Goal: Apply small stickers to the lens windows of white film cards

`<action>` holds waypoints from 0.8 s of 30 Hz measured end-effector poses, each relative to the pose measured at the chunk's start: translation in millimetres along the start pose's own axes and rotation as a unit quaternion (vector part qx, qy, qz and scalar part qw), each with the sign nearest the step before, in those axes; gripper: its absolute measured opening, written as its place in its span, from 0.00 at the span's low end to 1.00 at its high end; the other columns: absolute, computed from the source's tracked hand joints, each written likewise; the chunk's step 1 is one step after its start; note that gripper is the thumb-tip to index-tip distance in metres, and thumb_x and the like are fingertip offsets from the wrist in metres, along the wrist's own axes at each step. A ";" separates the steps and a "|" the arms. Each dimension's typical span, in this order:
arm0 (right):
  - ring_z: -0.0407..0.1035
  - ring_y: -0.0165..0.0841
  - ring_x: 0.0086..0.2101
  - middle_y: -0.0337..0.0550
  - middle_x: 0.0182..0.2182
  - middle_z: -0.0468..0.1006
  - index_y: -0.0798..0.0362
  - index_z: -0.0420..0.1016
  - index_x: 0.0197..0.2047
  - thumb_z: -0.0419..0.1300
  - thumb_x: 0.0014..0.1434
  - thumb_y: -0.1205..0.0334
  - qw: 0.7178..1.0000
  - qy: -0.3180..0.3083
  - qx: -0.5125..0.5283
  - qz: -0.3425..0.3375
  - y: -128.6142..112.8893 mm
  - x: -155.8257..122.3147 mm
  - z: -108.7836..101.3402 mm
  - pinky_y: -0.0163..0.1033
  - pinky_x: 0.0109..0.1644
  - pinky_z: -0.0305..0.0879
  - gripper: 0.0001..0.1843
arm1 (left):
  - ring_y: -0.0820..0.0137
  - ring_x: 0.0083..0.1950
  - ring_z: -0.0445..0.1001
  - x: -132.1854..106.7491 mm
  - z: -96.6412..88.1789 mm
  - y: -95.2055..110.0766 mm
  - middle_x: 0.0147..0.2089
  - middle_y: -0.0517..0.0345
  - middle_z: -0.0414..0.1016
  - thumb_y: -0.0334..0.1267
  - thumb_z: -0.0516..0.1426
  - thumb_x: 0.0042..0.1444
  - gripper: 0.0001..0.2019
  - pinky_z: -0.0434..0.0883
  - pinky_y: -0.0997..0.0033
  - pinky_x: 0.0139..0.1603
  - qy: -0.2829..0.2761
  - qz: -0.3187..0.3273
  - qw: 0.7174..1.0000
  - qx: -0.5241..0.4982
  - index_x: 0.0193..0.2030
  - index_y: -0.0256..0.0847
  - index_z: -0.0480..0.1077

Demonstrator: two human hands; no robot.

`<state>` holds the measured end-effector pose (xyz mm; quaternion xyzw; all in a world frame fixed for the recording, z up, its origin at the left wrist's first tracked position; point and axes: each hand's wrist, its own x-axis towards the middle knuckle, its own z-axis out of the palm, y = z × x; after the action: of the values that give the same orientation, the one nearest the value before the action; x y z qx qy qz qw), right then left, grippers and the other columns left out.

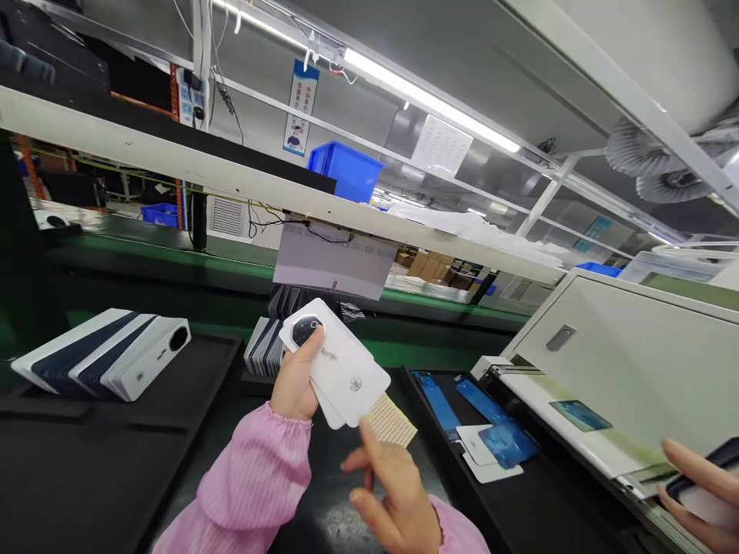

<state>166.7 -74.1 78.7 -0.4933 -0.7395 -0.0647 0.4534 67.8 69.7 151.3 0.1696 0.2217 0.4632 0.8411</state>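
My left hand (297, 377) grips two white phone back covers (352, 358), fanned one over the other, with the thumb on the round black camera area. The upper cover bears a small grey script mark and a round emblem. My right hand (398, 492) is just below them, index finger stretched toward their lower corner and thumb apart. Whether that fingertip touches the cover, I cannot tell. Partly behind the covers and right hand shows a yellowish sheet (393, 422) with rows of small reddish dots.
Stacked covers stand in the left black tray (213, 385) and another row (265, 346) behind my left hand. The right tray holds blue film pieces (508, 442) and white covers (490, 465). A pale machine (635, 362) stands right; another person's hand (704, 492) holds a dark-edged piece there.
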 end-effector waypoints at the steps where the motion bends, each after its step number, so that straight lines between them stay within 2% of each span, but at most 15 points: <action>1: 0.68 0.31 0.20 0.39 0.30 0.80 0.45 0.44 0.66 0.51 0.60 0.52 1.000 0.002 0.003 -0.004 -1.0 0.3 -0.2 0.41 0.29 0.69 0.33 | 0.60 0.40 0.78 -1.2 -0.1 1.0 0.37 0.48 0.79 0.31 0.59 0.51 0.12 0.75 0.62 0.42 -0.002 0.004 1.000 -0.005 0.44 0.36 0.70; 5: 0.70 0.33 0.22 0.39 0.29 0.79 0.47 0.39 0.67 0.46 0.63 0.55 0.998 0.041 0.017 0.055 -5.1 0.0 2.1 0.41 0.28 0.69 0.32 | 0.59 0.40 0.78 -4.5 -2.5 4.4 0.36 0.48 0.79 0.31 0.60 0.51 0.10 0.75 0.61 0.43 -0.008 0.008 1.000 -0.010 0.41 0.35 0.70; 9: 0.67 0.31 0.18 0.38 0.25 0.78 0.44 0.48 0.65 0.49 0.62 0.53 0.999 0.033 -0.022 -0.009 -8.0 -2.0 8.9 0.40 0.25 0.67 0.30 | 0.59 0.40 0.78 -6.2 -4.5 7.2 0.37 0.48 0.79 0.31 0.61 0.49 0.12 0.75 0.61 0.43 -0.014 0.010 1.000 -0.014 0.42 0.36 0.70; 11: 0.68 0.32 0.19 0.39 0.26 0.78 0.47 0.44 0.66 0.47 0.63 0.55 0.998 0.064 -0.020 0.018 -7.9 -1.5 9.7 0.40 0.25 0.67 0.30 | 0.59 0.40 0.78 -7.4 -4.4 8.6 0.37 0.48 0.79 0.31 0.61 0.49 0.12 0.75 0.61 0.43 -0.013 0.008 1.000 -0.013 0.43 0.36 0.70; 13: 0.69 0.32 0.21 0.41 0.28 0.79 0.49 0.39 0.67 0.47 0.63 0.56 0.997 0.058 -0.021 0.056 -7.3 -0.7 8.9 0.39 0.26 0.67 0.32 | 0.59 0.40 0.78 -9.3 -4.0 10.1 0.37 0.48 0.79 0.30 0.60 0.50 0.11 0.75 0.60 0.43 -0.013 0.009 1.000 -0.010 0.42 0.36 0.70; 14: 0.69 0.32 0.21 0.41 0.28 0.79 0.50 0.39 0.67 0.47 0.63 0.55 0.998 0.042 -0.027 0.050 -7.4 -0.7 8.5 0.39 0.26 0.67 0.32 | 0.59 0.39 0.78 -10.3 -3.7 10.8 0.37 0.48 0.79 0.30 0.60 0.50 0.11 0.75 0.60 0.43 -0.014 0.008 1.000 -0.009 0.42 0.36 0.70; 17: 0.68 0.31 0.19 0.40 0.25 0.78 0.52 0.47 0.66 0.47 0.63 0.52 0.998 0.030 -0.052 -0.032 -9.6 -2.5 9.0 0.39 0.25 0.66 0.31 | 0.60 0.39 0.78 -12.5 -3.8 11.5 0.37 0.48 0.79 0.30 0.60 0.50 0.11 0.75 0.61 0.43 -0.018 0.011 1.000 -0.011 0.42 0.36 0.70; 19: 0.69 0.31 0.20 0.41 0.25 0.78 0.55 0.45 0.66 0.46 0.63 0.54 0.997 0.056 -0.047 -0.023 -11.9 -3.6 10.4 0.38 0.25 0.67 0.31 | 0.60 0.39 0.78 -12.5 -4.7 10.6 0.36 0.49 0.79 0.29 0.60 0.49 0.11 0.75 0.61 0.43 -0.021 0.023 0.999 -0.014 0.41 0.36 0.70; 21: 0.70 0.31 0.21 0.42 0.27 0.79 0.56 0.44 0.66 0.47 0.64 0.57 0.998 0.047 -0.038 0.007 -12.9 -4.4 12.3 0.39 0.26 0.67 0.31 | 0.61 0.39 0.78 -11.6 -6.4 9.4 0.35 0.49 0.79 0.30 0.61 0.49 0.10 0.75 0.61 0.42 -0.022 0.037 0.999 -0.015 0.40 0.36 0.70; 22: 0.70 0.31 0.21 0.42 0.26 0.79 0.56 0.47 0.65 0.47 0.63 0.58 0.999 0.030 -0.034 -0.009 -12.4 -5.1 13.2 0.39 0.26 0.67 0.29 | 0.61 0.38 0.78 -11.1 -7.4 8.9 0.35 0.49 0.79 0.31 0.61 0.49 0.10 0.75 0.62 0.42 -0.025 0.041 0.999 -0.013 0.40 0.36 0.70; 24: 0.69 0.31 0.19 0.40 0.21 0.77 0.54 0.62 0.58 0.48 0.63 0.60 0.995 0.016 -0.023 -0.096 -9.4 -7.9 13.1 0.38 0.24 0.66 0.21 | 0.61 0.38 0.78 -10.6 -10.1 9.4 0.34 0.50 0.79 0.32 0.62 0.48 0.11 0.75 0.62 0.42 -0.042 0.048 0.998 -0.002 0.40 0.36 0.70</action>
<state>152.2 -77.0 68.6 -0.4293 -0.7744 -0.1329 0.4453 50.8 66.3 149.7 0.1981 0.1770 0.4957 0.8269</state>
